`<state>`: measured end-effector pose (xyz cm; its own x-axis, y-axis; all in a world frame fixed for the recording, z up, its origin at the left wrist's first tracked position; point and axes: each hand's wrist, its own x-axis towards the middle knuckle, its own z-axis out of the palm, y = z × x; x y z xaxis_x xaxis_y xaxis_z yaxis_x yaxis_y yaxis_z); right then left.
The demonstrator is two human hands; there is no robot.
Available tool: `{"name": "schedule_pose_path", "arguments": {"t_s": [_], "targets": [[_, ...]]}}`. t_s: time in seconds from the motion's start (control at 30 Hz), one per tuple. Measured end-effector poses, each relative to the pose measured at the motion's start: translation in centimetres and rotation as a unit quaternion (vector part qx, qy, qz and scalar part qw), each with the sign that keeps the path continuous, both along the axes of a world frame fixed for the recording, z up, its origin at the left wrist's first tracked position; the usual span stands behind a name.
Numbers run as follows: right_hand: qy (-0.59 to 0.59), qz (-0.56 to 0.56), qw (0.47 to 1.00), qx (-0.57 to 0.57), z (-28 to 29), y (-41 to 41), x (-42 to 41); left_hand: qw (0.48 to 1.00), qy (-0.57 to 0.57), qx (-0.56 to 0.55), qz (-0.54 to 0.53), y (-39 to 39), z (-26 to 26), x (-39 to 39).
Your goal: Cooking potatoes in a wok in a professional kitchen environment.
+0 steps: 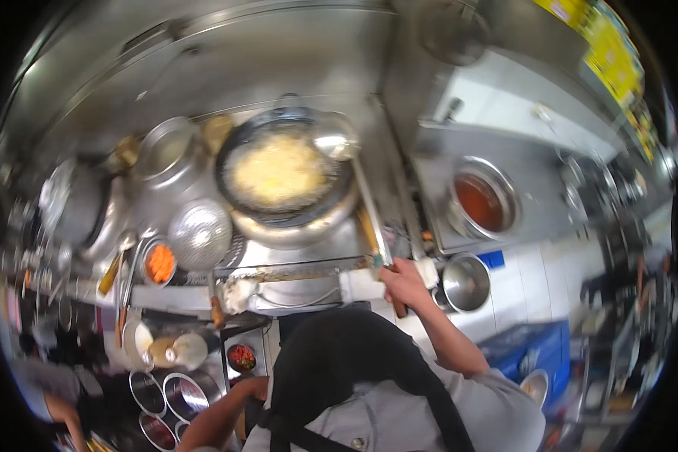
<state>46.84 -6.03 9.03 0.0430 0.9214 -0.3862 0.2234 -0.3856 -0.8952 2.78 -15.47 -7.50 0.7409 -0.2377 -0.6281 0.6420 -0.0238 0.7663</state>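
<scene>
My right hand (404, 282) grips the wooden-ended handle of a long steel ladle (367, 198). The ladle's round bowl hangs over the far right rim of a dark wok (294, 217). Inside the wok, a pale yellow mass of food (277, 169) froths in bubbling liquid. My left forearm bends in at my hip, with my left hand (257, 388) partly hidden against my body, so its fingers do not show. Left of the wok lies a perforated steel skimmer (200, 234), its wooden handle pointing towards me.
Beside the skimmer stands a bowl of orange pieces (160, 263). A metal pot (166, 152) sits behind it. To the right are a pot of reddish-brown liquid (480, 200) and a steel pot (466, 282). A co-worker's arm (65, 415) shows at lower left.
</scene>
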Motion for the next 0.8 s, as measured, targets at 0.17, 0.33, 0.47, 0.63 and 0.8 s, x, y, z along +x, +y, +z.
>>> {"name": "schedule_pose_path", "arguments": {"t_s": [0.17, 0.33, 0.47, 0.63, 0.8], "targets": [[0.036, -0.032, 0.999, -0.020, 0.6, -0.3, -0.7, 0.995, -0.009, -0.005, -0.104, -0.5, -1.2, -1.7], [0.027, -0.029, 0.999, -0.029, 0.4, -1.1, -0.3, 0.990, -0.015, 0.002, -0.138, 1.0, -1.0, -1.0], [0.030, -0.028, 0.999, -0.024, 0.3, -1.3, -0.4, 0.989, -0.017, 0.010, -0.148, 1.2, -1.3, -1.9], [0.012, -0.020, 0.999, -0.032, 0.6, -1.3, -0.2, 0.988, -0.019, 0.021, -0.149, 0.4, -1.6, -3.3], [0.021, -0.021, 0.999, -0.035, 0.1, -1.3, -0.2, 0.988, -0.024, 0.033, -0.150, 0.4, -1.8, -3.9]]}}
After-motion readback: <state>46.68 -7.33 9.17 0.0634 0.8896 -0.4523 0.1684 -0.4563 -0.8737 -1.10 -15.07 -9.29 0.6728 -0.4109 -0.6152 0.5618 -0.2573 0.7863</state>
